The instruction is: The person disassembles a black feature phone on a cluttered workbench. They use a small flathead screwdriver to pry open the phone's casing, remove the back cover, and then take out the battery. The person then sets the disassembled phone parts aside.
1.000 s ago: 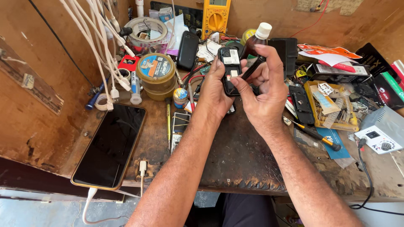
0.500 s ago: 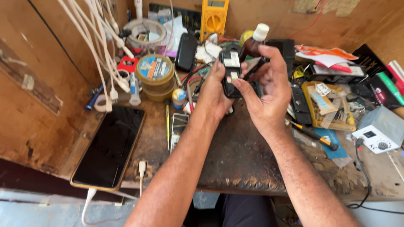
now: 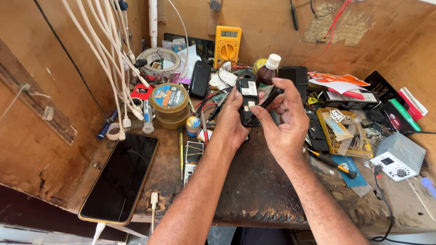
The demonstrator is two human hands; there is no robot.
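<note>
Between both sets of fingers, a small black phone [image 3: 248, 102] with its back open is gripped by the left hand [image 3: 232, 121]; the right hand [image 3: 284, 119] pinches its lower edge.

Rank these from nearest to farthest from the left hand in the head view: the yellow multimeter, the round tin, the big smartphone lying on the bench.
1. Round tin, just left of the left hand.
2. Yellow multimeter, up against the back wall.
3. Big smartphone, at the bench's near left edge.
</note>
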